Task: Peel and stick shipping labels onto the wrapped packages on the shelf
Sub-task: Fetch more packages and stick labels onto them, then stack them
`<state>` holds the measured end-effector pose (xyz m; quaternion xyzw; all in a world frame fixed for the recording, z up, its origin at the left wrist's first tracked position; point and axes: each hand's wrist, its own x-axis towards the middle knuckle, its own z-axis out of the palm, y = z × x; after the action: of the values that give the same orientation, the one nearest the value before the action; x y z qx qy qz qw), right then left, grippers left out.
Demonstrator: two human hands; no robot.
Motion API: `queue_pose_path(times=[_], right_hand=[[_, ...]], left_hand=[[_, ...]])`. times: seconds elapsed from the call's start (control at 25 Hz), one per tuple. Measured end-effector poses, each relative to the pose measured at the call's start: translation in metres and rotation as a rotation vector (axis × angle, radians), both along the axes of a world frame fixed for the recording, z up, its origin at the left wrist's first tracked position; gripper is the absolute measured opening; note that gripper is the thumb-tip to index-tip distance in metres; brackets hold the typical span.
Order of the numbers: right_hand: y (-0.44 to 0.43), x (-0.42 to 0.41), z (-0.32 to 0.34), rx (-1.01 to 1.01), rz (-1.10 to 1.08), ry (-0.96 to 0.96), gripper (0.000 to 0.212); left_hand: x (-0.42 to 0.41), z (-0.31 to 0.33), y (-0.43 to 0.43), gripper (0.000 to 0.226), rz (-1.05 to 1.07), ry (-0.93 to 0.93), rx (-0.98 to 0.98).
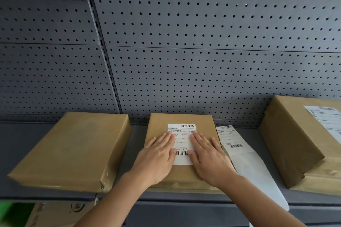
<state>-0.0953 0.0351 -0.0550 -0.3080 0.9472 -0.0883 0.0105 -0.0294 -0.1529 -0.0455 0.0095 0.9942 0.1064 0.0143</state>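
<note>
Here our left grip (156,156) and our right grip (208,156) both lie flat, fingers straight and released, grasping nothing; they press down on the white shipping label (182,140), one over each side edge, thumbs near the lower barcode; the label lies on top of the middle package (160,125), a flat parcel in brown paper that sits on the grey shelf (22,145); just beside it on the right we see a second printed label sheet (228,139), its white paper trailing forward over the shelf's front edge; the left package (73,147), wrapped alike, sits apart from the middle one; the right package (287,134) carries its own label (328,120) on top; a perforated grey back panel (184,42) rises behind; a cardboard box (55,212) shows below the shelf at lower left.
</note>
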Motion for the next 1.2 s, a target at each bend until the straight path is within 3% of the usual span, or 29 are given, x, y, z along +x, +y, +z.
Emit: queue_pose_path(times=[0.24, 0.4, 0.68, 0.84, 1.04, 1.2], right_hand=[[0.02, 0.002, 0.007, -0.025, -0.095, -0.04, 0.068], [0.011, 0.025, 0.006, -0.06, 0.026, 0.01, 0.076], [0.003, 0.063, -0.016, -0.036, 0.166, 0.149, 0.058], [0.021, 0.057, -0.013, 0.001, 0.108, 0.163, 0.062], [0.059, 0.046, -0.009, 0.03, -0.021, 0.085, 0.076], [0.077, 0.041, -0.003, 0.02, -0.108, -0.022, 0.083]], left_hand=[[0.012, 0.003, -0.015, 0.058, 0.1, -0.023, 0.036], [0.034, 0.007, 0.002, 0.059, -0.02, 0.0, 0.064], [0.059, 0.004, 0.02, 0.076, -0.111, -0.032, -0.013], [0.062, 0.003, 0.018, 0.076, -0.059, -0.04, -0.037], [0.068, 0.003, 0.002, 0.064, 0.075, -0.063, -0.067], [0.069, 0.002, -0.021, 0.068, 0.193, -0.086, -0.066]])
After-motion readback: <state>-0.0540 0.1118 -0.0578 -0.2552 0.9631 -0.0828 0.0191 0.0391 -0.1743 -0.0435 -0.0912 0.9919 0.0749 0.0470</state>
